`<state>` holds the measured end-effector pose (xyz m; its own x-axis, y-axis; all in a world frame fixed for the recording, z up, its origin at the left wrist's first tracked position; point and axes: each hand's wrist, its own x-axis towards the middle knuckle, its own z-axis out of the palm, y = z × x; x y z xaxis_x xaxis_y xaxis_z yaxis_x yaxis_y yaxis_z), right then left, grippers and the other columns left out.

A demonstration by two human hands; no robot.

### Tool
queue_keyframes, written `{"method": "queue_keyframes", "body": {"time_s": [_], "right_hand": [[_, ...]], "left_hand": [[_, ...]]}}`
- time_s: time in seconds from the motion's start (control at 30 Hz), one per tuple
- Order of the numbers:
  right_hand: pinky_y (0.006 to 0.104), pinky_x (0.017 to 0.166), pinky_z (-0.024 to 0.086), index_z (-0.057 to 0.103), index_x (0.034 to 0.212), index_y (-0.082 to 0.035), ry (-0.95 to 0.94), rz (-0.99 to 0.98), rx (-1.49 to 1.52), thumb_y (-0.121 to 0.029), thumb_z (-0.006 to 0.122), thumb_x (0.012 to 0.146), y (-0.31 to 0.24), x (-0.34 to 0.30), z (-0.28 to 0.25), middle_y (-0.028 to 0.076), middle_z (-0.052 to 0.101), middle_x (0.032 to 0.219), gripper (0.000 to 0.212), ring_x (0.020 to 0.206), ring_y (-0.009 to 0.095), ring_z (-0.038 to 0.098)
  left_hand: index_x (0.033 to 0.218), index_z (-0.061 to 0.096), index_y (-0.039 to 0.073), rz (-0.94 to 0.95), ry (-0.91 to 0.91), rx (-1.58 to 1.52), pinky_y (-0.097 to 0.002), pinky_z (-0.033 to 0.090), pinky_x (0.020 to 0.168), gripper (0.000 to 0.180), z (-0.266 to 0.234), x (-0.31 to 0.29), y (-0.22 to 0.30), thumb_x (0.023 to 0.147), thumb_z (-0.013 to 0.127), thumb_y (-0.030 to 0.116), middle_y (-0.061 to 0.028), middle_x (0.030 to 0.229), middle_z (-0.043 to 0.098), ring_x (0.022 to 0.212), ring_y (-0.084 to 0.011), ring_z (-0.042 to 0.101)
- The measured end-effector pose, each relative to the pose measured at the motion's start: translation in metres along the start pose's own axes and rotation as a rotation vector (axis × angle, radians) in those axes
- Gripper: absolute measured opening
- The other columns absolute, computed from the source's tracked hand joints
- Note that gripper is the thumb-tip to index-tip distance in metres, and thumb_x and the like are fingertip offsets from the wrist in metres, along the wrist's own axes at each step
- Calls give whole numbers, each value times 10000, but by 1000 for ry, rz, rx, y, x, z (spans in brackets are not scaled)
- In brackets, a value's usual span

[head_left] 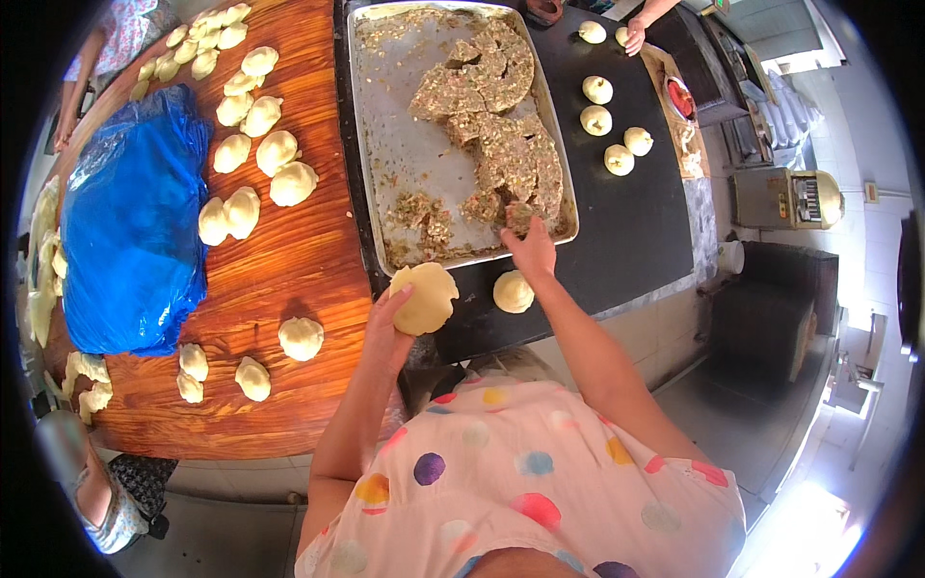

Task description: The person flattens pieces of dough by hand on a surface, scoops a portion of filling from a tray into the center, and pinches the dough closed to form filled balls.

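Note:
A flat, uneven round of dough (426, 301) rests in my left hand (387, 335), pinched with the thumb on top, just off the near left corner of a large metal tray (400, 125). The tray holds a thick brownish mass of minced filling (506, 154), mostly along its right side, and a smaller heap (420, 218) lies lower left. Over the tray's near edge, my right hand (536, 252) has its fingers closed around a lump of filling (520, 219). A filled dough ball (514, 292) sits on the black surface between my forearms.
Left of the tray, a wooden table (318, 144) carries several dough pieces (277, 151) and a blue plastic-covered bulk (135, 222). Several formed balls (595, 120) lie on the black tabletop (641, 217). A co-worker's hand (636, 36) touches one at the far right. Other people stand at the left.

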<state>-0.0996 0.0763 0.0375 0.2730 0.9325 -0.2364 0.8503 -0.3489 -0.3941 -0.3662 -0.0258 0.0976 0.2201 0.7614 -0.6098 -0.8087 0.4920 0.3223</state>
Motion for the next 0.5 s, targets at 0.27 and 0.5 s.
{"method": "queue_keyframes", "body": {"time_s": [0.27,0.5], "right_hand": [[430,1017,432,347,1412,-26,-75,45,228,-423,747,761,-10,-2,0,190,427,1415,861,1273,354,470],[427,1002,446,428,1390,-64,-128,72,175,-422,788,683,-10,12,9,227,439,1391,870,1212,363,521]], "left_hand": [[1267,549,26,-5,-15,-10,-401,515,957,384,-5,-1,-4,921,638,167,-99,1211,629,1127,-228,618],[1288,532,29,-42,-42,45,-415,521,947,433,-1,2,-8,908,669,186,-106,1228,618,1111,-238,626]]}}
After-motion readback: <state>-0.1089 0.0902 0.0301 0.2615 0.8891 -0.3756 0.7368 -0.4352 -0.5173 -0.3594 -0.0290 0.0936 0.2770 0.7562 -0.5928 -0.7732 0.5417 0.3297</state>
